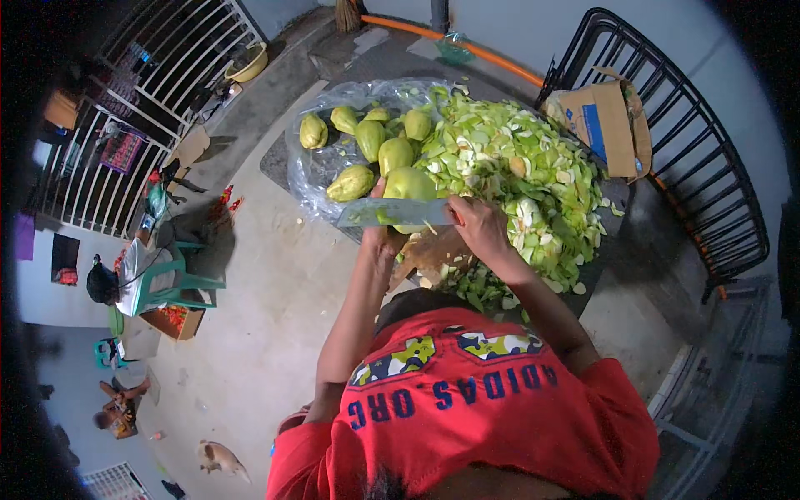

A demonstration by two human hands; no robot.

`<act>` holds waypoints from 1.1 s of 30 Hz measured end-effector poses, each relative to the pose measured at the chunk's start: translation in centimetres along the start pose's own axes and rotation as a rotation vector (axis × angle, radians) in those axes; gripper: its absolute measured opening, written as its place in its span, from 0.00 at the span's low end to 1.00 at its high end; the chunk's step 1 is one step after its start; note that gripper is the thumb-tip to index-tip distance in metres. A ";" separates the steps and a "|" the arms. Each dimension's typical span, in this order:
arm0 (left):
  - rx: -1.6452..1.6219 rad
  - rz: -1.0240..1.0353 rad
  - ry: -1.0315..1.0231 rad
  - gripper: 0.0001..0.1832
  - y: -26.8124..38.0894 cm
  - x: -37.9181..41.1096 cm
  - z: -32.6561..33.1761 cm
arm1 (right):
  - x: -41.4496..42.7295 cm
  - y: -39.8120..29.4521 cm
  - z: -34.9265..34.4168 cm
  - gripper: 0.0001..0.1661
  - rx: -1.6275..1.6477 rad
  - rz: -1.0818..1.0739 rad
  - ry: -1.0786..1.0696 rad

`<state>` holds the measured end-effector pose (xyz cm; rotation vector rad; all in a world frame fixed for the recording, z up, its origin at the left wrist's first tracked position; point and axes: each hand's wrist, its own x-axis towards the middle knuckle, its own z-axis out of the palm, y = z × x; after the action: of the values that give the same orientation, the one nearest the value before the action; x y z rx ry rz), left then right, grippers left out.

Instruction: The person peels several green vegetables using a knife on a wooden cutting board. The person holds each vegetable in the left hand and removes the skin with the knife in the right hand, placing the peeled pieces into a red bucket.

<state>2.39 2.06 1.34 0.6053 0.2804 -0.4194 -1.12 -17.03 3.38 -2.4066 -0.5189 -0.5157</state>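
My right hand (pixel 480 226) grips the handle of a broad-bladed knife (pixel 394 212), its blade pointing left across a large, smooth pale-green fruit (pixel 409 185). On the fruit's left side, my left hand (pixel 380 234) holds it, partly hidden behind the blade. Just beyond the fruit, several green fruits, among them a ridged one (pixel 350 183) and a smoother one (pixel 370 139), rest on a clear plastic sheet (pixel 303 169). A large heap of green peels and pale slices (pixel 519 162) spreads to the right. Below my hands is a brown wooden piece (pixel 440 250) with scraps on it.
An opened cardboard box (pixel 603 125) stands at the right by a black metal rack (pixel 700 156). An orange pipe (pixel 462 47) runs along the wall. At left, a person (pixel 134 272) sits on a green plastic chair (pixel 169 281). A dog (pixel 220 457) lies on the floor; another person (pixel 120 412) is farther off.
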 end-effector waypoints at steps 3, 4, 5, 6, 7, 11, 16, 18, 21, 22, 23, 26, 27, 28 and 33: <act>-0.030 0.081 0.043 0.29 -0.4 -0.6 0.3 | -0.3 2.0 0.5 0.07 -0.044 0.129 -0.022; 0.000 0.020 -0.016 0.30 0.0 -0.6 0.6 | -0.7 3.5 0.8 0.07 -0.051 0.286 -0.094; 0.000 0.008 -0.023 0.30 0.0 -0.9 0.9 | -1.9 6.3 1.4 0.07 -0.142 0.329 -0.118; 0.002 -0.010 -0.039 0.30 -0.1 -1.0 1.4 | -3.7 10.0 2.0 0.06 -0.239 0.379 -0.134; 0.007 -0.026 -0.054 0.31 -0.2 -1.0 1.8 | -4.7 12.3 2.1 0.06 -0.335 0.428 -0.148; 0.051 -0.036 -0.027 0.31 -0.3 -0.8 0.9 | -5.3 9.6 -0.6 0.08 -0.136 0.429 -0.034; -0.105 -0.073 -0.039 0.31 -1.0 -1.0 2.0 | -2.3 3.6 -2.4 0.08 0.016 0.314 0.005; -0.153 -0.082 -0.036 0.31 -1.5 -1.1 1.2 | -1.6 2.0 -2.8 0.07 0.024 0.211 0.000; -0.287 -0.187 -0.293 0.30 -1.2 0.1 -1.2 | -0.6 0.7 -2.6 0.07 0.004 0.069 0.014; -0.204 -0.114 -0.164 0.30 -1.5 -0.1 -1.0 | -0.3 0.3 -2.5 0.07 0.007 0.045 0.013; -0.175 -0.093 -0.127 0.31 -1.6 -0.2 -0.8 | -0.1 0.1 -2.4 0.07 0.009 0.021 0.011; -0.132 -0.073 -0.073 0.31 -1.3 -0.8 -0.3 | 0.2 -0.2 -2.1 0.07 -0.004 -0.005 0.035; -0.106 -0.050 -0.069 0.31 -1.2 -1.1 -0.5 | 0.3 -0.5 -2.1 0.07 -0.009 -0.004 0.041; -0.079 -0.028 -0.066 0.31 -1.2 -1.4 -0.8 | 0.4 -0.6 -2.2 0.07 0.000 -0.017 0.042; -0.016 0.020 -0.044 0.30 -1.2 -1.6 -2.1 | 0.8 -0.8 -2.2 0.06 -0.011 -0.064 0.037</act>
<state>0.19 2.88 -0.29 0.5825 0.2351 -0.4108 -1.38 -17.65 5.76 -2.3923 -0.5797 -0.5915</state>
